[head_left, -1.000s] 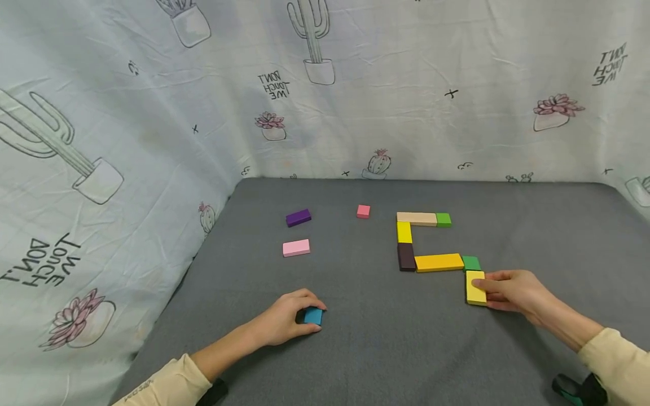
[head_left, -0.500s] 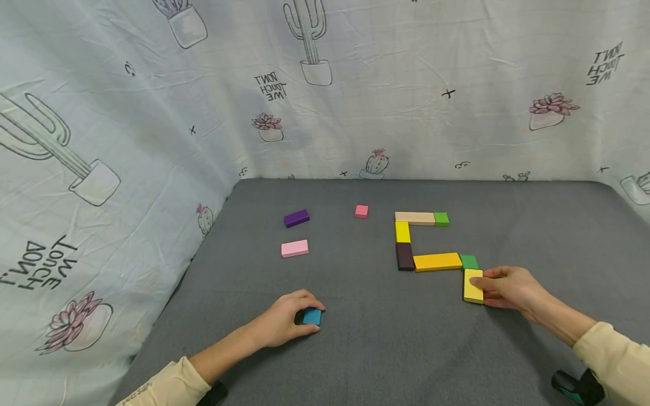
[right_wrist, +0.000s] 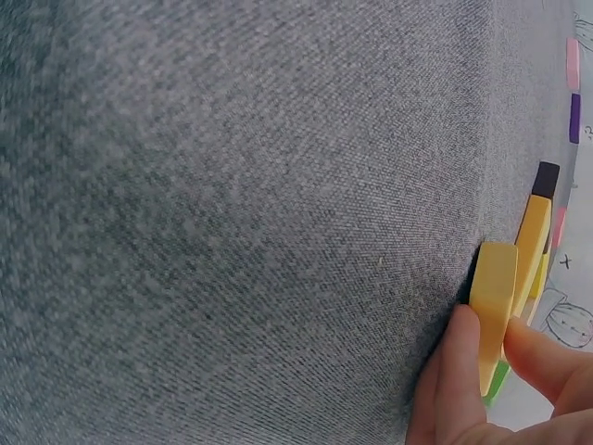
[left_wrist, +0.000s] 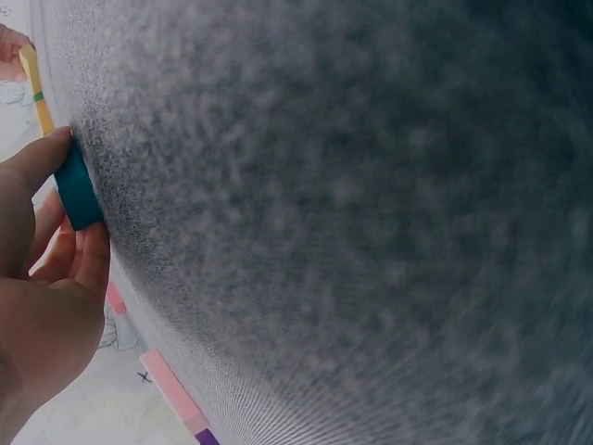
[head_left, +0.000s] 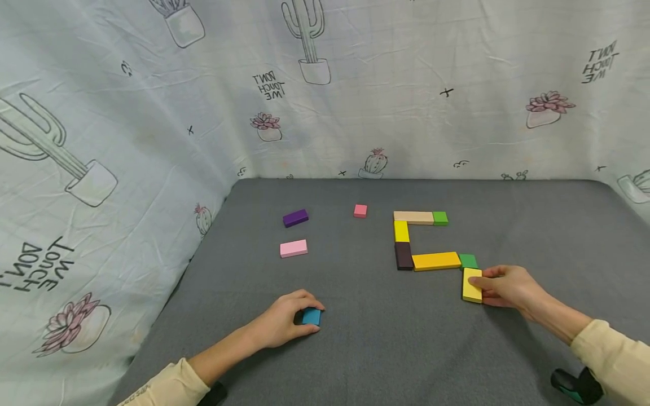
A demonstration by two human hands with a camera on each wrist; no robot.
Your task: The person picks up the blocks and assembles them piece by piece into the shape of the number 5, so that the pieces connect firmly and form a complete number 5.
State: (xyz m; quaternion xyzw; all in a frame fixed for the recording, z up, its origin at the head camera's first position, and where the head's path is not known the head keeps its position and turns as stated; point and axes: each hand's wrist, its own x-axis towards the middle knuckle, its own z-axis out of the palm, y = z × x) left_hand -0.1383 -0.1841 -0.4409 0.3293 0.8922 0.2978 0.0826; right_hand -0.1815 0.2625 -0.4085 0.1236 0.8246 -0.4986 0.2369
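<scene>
Across the grey table (head_left: 355,349) my two hands are well apart, neither touching the other. My right hand (head_left: 508,288) works beside the joined run of blocks; my left hand (head_left: 281,318) is off to the left, nearer me. Longest in the run's near arm, the amber block (head_left: 437,261) lies crosswise, its left end at the dark brown block (head_left: 404,256). What matters most is the pale yellow block (head_left: 471,294): I pinch it in my right hand from its right side, one digit over its top face, with its long axis pointing away from me, nearly square to the amber one. Its far end meets, or all but meets, the near edge of the small green block (head_left: 468,261), sitting a touch right of it; I can't tell whether its underside rests fully on the cloth. My right hand is plainly the nearer to that joint. My left hand pinches the blue block (head_left: 311,317) between thumb and fingers, well apart from the run. Against the frame a second ago, everything sits slightly further left in the head view, as though my head had turned a little; both grips and the yellow-to-green fit look unchanged.
</scene>
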